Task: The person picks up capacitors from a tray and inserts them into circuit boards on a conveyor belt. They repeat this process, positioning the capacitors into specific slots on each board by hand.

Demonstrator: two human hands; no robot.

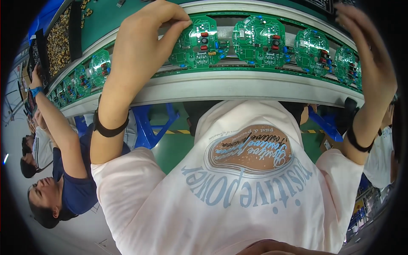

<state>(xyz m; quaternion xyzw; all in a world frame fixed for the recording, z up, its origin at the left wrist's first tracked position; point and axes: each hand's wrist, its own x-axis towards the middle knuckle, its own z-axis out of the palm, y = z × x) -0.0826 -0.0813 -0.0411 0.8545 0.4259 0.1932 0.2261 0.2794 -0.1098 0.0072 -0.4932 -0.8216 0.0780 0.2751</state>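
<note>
My left hand (146, 46) reaches over a green circuit board (197, 57), thumb and forefinger pinched together at its upper left edge. Whatever lies between those fingertips, if anything, is too small to make out. This board carries red, blue and black components, and a similar green board (259, 42) sits just right of it. Both lie in a long pale metal rail (255, 85) running across in front of me. Raised at the far right, my right hand (373, 51) is near the dark trays, its fingers smeared and partly in shadow.
More boards line the rail, including one on the right (312, 49) and one on the left (100, 68). Beyond the rail lie a green work surface (102, 19), a bin of small brownish parts (58, 42) and a black tray (316, 5). A co-worker's arm (59, 123) reaches in at left.
</note>
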